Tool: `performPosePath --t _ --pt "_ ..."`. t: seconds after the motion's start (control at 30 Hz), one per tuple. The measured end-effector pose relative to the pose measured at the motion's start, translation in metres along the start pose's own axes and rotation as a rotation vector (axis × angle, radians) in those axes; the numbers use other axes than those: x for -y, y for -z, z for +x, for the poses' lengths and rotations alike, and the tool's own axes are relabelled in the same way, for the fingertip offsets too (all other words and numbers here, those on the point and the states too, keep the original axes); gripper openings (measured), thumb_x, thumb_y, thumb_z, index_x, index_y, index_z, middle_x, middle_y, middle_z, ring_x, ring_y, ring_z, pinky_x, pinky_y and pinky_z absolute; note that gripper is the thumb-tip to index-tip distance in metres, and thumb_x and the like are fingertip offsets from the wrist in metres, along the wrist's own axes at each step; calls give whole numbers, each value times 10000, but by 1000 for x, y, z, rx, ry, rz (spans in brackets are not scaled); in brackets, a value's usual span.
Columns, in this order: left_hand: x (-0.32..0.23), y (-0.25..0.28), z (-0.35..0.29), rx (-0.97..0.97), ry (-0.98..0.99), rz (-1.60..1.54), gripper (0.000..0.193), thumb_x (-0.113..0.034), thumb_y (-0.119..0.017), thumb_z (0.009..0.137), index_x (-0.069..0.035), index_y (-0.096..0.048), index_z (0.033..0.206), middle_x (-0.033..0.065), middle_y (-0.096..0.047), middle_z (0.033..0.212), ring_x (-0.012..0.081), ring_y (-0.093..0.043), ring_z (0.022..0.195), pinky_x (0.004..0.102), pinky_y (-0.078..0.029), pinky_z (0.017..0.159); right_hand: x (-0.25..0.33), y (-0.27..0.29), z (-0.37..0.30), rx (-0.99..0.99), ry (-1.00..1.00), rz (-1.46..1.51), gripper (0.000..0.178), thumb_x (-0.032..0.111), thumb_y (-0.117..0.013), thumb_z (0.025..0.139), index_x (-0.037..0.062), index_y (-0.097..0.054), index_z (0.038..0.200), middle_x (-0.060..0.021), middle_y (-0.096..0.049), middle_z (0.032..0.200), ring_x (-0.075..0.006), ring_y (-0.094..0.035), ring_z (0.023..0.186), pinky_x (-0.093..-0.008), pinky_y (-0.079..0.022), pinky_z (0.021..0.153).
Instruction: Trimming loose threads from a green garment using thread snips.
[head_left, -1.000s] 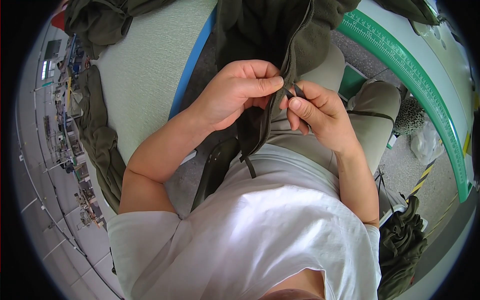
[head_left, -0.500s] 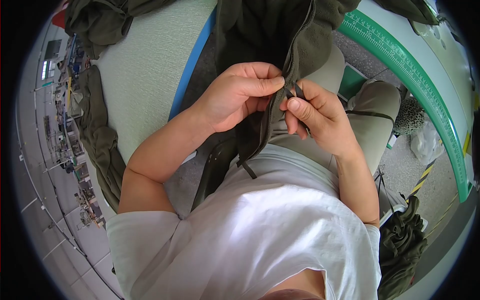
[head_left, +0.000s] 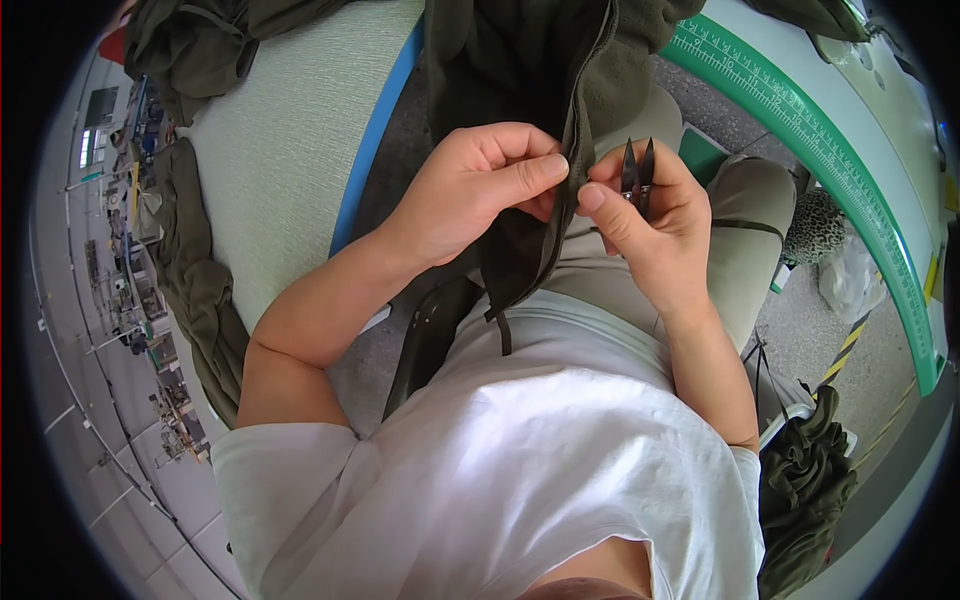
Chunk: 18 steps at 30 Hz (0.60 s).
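Note:
A dark olive fleece garment (head_left: 520, 75) hangs over my lap, with a zipper edge (head_left: 572, 130) running down its front. My left hand (head_left: 490, 185) pinches that edge between thumb and fingers. Just right of it, my right hand (head_left: 660, 225) holds small dark thread snips (head_left: 638, 178), their two pointed blades spread and pointing up. Thumb and forefinger of this hand come together close to the zipper edge; whether a thread lies between them is too small to tell. The garment's lower end, with a narrow dark strip (head_left: 505, 335), hangs against my white shirt.
To the left stands a pale table (head_left: 290, 130) with a blue edge; more olive garments (head_left: 185, 240) lie along its far side. A green ruler-marked edge (head_left: 800, 115) curves along the table at right. Olive fabric (head_left: 805, 490) is heaped low on the right, below a plastic bag (head_left: 850, 285).
My right hand has drawn a little to the right, away from the zipper edge, and turned so the snips' blades now point up. The left hand keeps its pinch on the garment.

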<state>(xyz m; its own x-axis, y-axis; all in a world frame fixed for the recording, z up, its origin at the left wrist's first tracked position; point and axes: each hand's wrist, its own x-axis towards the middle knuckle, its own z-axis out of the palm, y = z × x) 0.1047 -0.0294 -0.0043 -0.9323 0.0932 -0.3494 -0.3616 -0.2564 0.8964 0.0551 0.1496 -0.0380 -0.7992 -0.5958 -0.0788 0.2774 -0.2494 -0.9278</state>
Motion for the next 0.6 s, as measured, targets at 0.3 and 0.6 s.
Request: performPosePath --t 0.3,0.6 --pt "0 -8 -2 -73 -153 417 139 -118 -594 895 15 -623 868 14 -612 742 60 -575 682 205 -480 636 3 -2 -3 -52 98 -432 171 59 -732 779 29 -575 839 50 -541 675 5 -431 574 -146 -328 505" --pt "0 -13 -2 -142 -210 592 91 -62 -638 823 19 -602 804 12 -596 716 56 -559 651 203 -472 580 -4 4 1 -30 35 -349 77 32 -656 804 24 -581 788 51 -528 627 -1 -437 533 -162 -329 464"
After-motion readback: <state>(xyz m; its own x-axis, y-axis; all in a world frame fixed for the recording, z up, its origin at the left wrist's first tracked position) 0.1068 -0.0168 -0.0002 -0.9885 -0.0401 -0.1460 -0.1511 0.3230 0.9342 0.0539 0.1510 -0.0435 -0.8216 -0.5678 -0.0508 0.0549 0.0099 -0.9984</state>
